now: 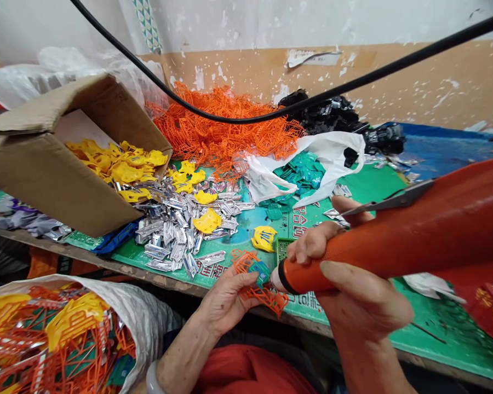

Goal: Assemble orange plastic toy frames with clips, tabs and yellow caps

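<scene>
My left hand [224, 298] grips an orange plastic lattice piece [259, 295], with a small teal plastic part [259, 272] lying against it. My right hand [355, 306] is wrapped around a thick orange-red tubular tool handle [394, 246], whose dark tip [282, 276] nearly touches the lattice piece. A narrow metal blade [388, 201], perhaps of scissors, lies along the handle above my right fingers. What the blade joins is hidden.
A cardboard box [53, 175] of yellow plastic pieces tips onto a green mat [353, 186] strewn with silver pieces. Orange lattices and black pieces heap at the back. A white sack [143, 323] of mixed pieces sits low at left. A black cable crosses overhead.
</scene>
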{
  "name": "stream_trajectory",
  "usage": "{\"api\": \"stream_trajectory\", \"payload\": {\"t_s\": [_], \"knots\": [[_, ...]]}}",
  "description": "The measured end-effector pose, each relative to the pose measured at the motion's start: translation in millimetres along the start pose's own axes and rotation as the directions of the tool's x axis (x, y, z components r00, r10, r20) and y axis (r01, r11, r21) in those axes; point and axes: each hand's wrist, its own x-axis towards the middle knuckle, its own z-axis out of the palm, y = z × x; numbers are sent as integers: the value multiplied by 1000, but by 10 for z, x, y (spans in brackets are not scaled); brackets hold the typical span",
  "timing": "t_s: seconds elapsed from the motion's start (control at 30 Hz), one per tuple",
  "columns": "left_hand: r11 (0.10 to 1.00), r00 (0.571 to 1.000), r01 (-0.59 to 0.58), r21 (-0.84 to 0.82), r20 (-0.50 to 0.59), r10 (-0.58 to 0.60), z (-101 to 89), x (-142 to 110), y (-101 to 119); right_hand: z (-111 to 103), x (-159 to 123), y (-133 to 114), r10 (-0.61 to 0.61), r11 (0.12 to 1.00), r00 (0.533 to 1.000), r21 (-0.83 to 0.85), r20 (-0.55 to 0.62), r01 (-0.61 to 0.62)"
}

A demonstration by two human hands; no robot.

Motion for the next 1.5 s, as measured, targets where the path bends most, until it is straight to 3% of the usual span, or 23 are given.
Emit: {"api": "stream_trajectory", "payload": {"t_s": [0.5,0.7,1.07,1.27,1.37,1.5], "knots": [[1000,1000,-7,-6,-28,7,8,-2,-6,-4,-6,18,0,999,999,-32,33,1],[999,999,-4,31,-46,5,2,5,-3,-37,-5,76,-17,999,997,38,77,14],[999,1000,-1,49,-17,2,20,-17,19,-52,-25,185,-5,993,998,-117,62,12],[997,1000,-18,70,12,17,-12,-28,32,-16,-16,156,-14,998,997,-53,80,19],[997,999,-40,68,11,40,-13,-41,8,-21,49,34,-62,993,998,-95,16,63],[993,998,-63,99,16,61,-14,-85,-12,-156,243,-153,-236,953,964,-221,-121,206]]}}
